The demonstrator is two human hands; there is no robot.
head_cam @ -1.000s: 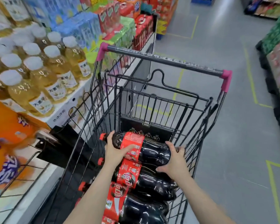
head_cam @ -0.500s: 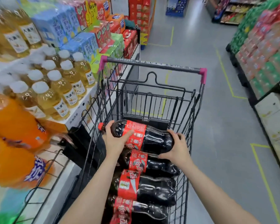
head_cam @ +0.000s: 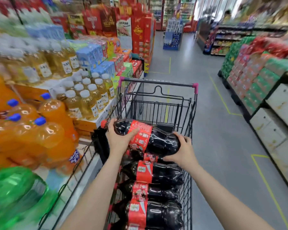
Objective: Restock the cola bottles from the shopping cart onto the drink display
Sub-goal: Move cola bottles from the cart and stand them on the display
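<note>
Cola bottle [head_cam: 150, 138], held sideways in both hands, now sits higher than a second ago, lifted clear above the far end of the shopping cart [head_cam: 158, 103], cap toward the left-hand display. Left hand [head_cam: 121, 138] wraps the neck end, thumb across the red label; right hand [head_cam: 183, 151] cups the base, fingers curled round it. More cola bottles [head_cam: 156, 175] lie stacked in the cart's near end. Orange soda bottles [head_cam: 45, 130] and yellow drink bottles [head_cam: 88, 103], blurred, fill the display [head_cam: 90, 125] beside the cart's left edge; the view has tilted up since.
</note>
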